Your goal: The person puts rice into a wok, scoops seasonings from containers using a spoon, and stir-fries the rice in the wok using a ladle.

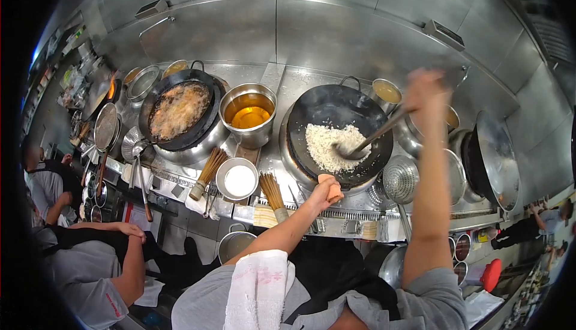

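Observation:
White rice (pixel 324 144) lies in a black wok (pixel 312 105) on the burner in front of me. At the wok's near rim, my left hand (pixel 324 194) is closed around a folded orange-pink cloth (pixel 331 185); the handle under it is hidden. My right hand (pixel 427 87), blurred by motion, is raised at the wok's right and grips a ladle (pixel 384 127). The ladle's bowl rests in the rice, its shaft slanting up to the right. A white towel (pixel 258 288) hangs over my left forearm.
Left stand a pot of oil (pixel 233 119), a wok of bubbling oil with frying food (pixel 180 114), a bowl of white powder (pixel 237 193) and bamboo brushes (pixel 211 168). A perforated skimmer (pixel 400 180) and another wok (pixel 495 156) lie right. A co-worker (pixel 90 270) stands at left.

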Tool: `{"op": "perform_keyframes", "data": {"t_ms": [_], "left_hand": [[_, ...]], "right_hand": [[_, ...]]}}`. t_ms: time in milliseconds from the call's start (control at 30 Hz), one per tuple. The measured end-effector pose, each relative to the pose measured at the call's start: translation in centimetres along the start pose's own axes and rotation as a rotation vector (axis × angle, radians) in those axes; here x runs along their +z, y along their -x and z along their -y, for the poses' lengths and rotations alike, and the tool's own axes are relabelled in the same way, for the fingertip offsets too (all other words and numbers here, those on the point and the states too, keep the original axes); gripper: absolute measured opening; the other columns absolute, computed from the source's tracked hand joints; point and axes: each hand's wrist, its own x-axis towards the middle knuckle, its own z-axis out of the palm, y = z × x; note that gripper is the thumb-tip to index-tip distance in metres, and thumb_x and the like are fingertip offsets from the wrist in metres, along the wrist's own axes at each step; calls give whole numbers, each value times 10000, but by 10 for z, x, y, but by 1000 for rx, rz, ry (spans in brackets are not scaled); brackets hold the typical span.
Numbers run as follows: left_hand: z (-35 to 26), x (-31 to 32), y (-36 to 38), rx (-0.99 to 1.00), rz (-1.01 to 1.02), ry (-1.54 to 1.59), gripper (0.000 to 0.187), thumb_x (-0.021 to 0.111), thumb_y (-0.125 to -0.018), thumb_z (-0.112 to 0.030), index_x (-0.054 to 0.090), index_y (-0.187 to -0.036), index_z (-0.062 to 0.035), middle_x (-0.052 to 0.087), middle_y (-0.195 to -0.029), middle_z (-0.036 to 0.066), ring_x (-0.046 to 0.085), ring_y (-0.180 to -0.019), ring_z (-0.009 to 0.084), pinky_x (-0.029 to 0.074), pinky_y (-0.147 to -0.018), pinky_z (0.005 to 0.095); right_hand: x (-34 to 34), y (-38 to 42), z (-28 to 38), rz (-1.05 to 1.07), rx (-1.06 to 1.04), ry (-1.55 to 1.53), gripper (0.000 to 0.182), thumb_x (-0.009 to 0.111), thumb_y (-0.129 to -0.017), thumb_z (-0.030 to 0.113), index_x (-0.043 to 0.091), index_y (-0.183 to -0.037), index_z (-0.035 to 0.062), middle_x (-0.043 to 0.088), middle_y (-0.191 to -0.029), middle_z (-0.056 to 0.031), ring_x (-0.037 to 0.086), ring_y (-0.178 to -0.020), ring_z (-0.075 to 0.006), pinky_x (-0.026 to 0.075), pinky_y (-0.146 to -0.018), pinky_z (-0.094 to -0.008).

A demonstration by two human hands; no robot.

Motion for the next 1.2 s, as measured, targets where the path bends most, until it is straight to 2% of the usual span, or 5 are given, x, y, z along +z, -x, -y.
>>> {"op": "perform_keyframes", "data": {"t_ms": [100, 333, 400, 1067, 1200], "left_hand": [[-2, 1, -3, 26, -32, 3, 166, 584, -905, -222, 568, -871, -60, 594, -774, 87, 643, -633, 242, 572, -506, 379], [-2, 12, 3, 12, -111, 22, 73, 610, -843, -141, 577, -828, -78, 590, -764, 64, 633, -649, 215, 566, -536, 370], [-1, 10, 2, -1, -92, 36, 67, 609, -835, -132, 576, -827, -74, 588, -760, 63, 628, -639, 214, 565, -533, 373], [5, 2, -5, 33, -32, 40, 144, 582, -886, -204, 556, -883, -63, 604, -773, 104, 646, -602, 269, 535, -454, 353], [5, 6, -4, 45, -86, 42, 138, 574, -901, -196, 554, -900, -60, 608, -813, 115, 642, -628, 280, 575, -519, 393]], "right_hand": [[11, 5, -55, 342, -19, -180, 356, 612, -915, 78, 389, -638, 98, 352, -502, 15, 324, -399, -86, 279, -412, -264], [70, 42, 16, 434, -257, -259, 311, 642, -907, 84, 472, -648, 53, 413, -511, 23, 389, -448, -61, 316, -429, -241], [65, 55, -48, 504, -51, -9, 306, 650, -900, 94, 500, -637, 44, 442, -523, 29, 426, -477, -51, 322, -450, -236], [51, 56, 23, 346, -31, 73, 322, 673, -870, 51, 476, -615, 52, 459, -509, 30, 418, -453, -38, 296, -424, -219], [6, 31, -77, 336, -106, -25, 320, 666, -874, 43, 481, -613, 58, 476, -544, 38, 440, -475, -41, 318, -436, -235]]}}
